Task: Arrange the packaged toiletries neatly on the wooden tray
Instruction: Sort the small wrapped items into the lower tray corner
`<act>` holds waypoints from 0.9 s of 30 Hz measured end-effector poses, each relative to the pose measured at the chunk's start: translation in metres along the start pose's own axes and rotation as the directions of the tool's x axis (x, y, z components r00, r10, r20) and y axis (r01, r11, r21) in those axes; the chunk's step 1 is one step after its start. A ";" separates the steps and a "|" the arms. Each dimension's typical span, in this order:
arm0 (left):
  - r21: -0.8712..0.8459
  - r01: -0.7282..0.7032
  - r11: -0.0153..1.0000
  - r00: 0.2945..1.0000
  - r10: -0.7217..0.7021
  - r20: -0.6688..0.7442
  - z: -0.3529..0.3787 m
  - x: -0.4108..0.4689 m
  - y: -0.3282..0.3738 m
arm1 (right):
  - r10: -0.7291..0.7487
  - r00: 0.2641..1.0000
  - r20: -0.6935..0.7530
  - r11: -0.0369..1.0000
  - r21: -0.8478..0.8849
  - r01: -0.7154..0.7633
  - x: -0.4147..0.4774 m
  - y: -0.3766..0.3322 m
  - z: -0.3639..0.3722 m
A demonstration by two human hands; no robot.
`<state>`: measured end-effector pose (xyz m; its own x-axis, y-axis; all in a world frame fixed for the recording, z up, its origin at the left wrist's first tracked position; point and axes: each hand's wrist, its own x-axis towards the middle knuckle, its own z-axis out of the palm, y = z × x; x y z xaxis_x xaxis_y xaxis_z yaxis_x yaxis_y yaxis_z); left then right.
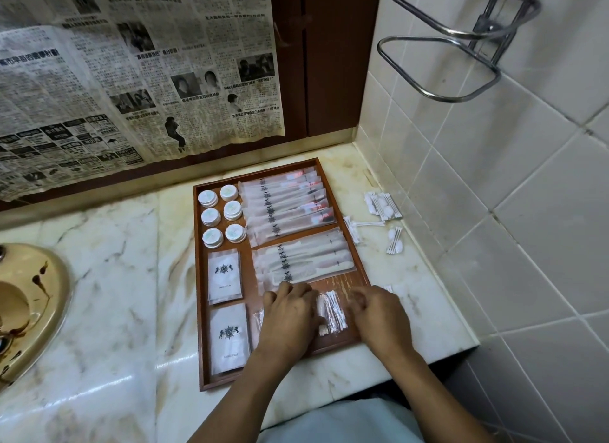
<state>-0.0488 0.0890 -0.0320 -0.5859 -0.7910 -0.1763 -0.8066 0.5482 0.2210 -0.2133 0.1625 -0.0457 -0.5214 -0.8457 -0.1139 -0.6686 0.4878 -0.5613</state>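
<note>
A wooden tray (197, 277) lies on the marble counter. It holds several round white soaps (221, 215), toothbrush packets (290, 202), comb packets (306, 261) and two shower cap packets (224, 274). At the tray's near right end lie clear packets of cotton swabs (331, 312). My left hand (288, 317) rests palm down on the swab packets, fingers spread over them. My right hand (379, 314) presses down just right of them at the tray's right rim, its fingers curled and blurred.
More cotton swab packets (384, 206) lie loose on the counter right of the tray, near the tiled wall (494, 165). A stained basin (29, 304) sits at the left. Newspaper (131, 73) covers the mirror behind. A metal rack (461, 47) juts out above right.
</note>
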 end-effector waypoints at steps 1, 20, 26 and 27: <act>-0.010 0.007 1.000 1.000 -0.007 -0.002 -0.002 0.000 -0.002 | 0.043 0.998 -0.056 0.999 0.018 -0.042 0.002 0.004 -0.006; -0.038 0.005 0.999 0.999 -0.003 0.036 -0.008 -0.004 -0.005 | 0.419 0.905 0.072 0.908 -0.042 -0.417 0.014 0.052 -0.029; -0.030 -0.005 1.000 1.000 0.005 0.030 -0.004 -0.004 -0.005 | 0.397 0.917 0.030 0.918 -0.026 -0.397 0.012 0.048 -0.029; -0.027 -0.006 1.000 1.000 0.007 0.028 -0.003 -0.004 -0.005 | 0.396 0.918 -0.001 0.918 0.000 -0.396 0.011 0.047 -0.030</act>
<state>-0.0427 0.0883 -0.0291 -0.5932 -0.7793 -0.2019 -0.8008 0.5452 0.2479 -0.2665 0.1826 -0.0484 -0.7439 -0.5832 -0.3264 -0.4076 0.7829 -0.4700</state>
